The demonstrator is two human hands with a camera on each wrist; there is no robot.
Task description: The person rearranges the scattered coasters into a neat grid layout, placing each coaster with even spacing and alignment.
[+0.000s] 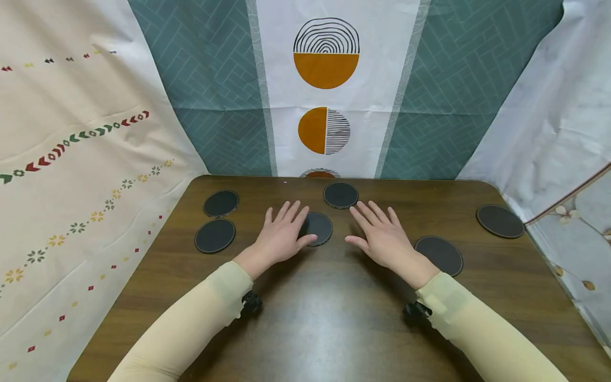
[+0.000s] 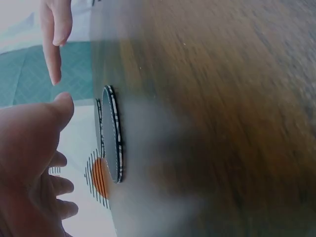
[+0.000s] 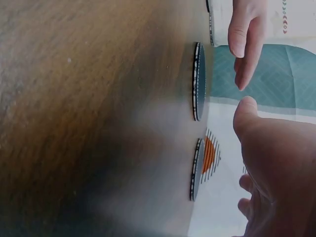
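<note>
My left hand (image 1: 281, 237), palm down with fingers spread, hovers over the table and partly covers a round dark coaster (image 1: 322, 227). In the left wrist view a gap shows between that hand and the coaster (image 2: 111, 136) lying flat. To the right, my right hand (image 1: 383, 239) is held the same way, fingers straight, holding nothing. Its fingertips appear close to a second coaster (image 1: 341, 195) at the back. Another coaster (image 1: 440, 254) lies beside the right wrist, partly hidden by the forearm. The right wrist view shows the right hand (image 3: 276, 158) raised off the wood.
Two more dark coasters, a rear one (image 1: 221, 203) and a nearer one (image 1: 215, 236), lie at the left of the brown wooden table (image 1: 329, 329). One coaster (image 1: 500, 221) sits by the right edge. Patterned cloths (image 1: 219, 79) hang around the back and sides.
</note>
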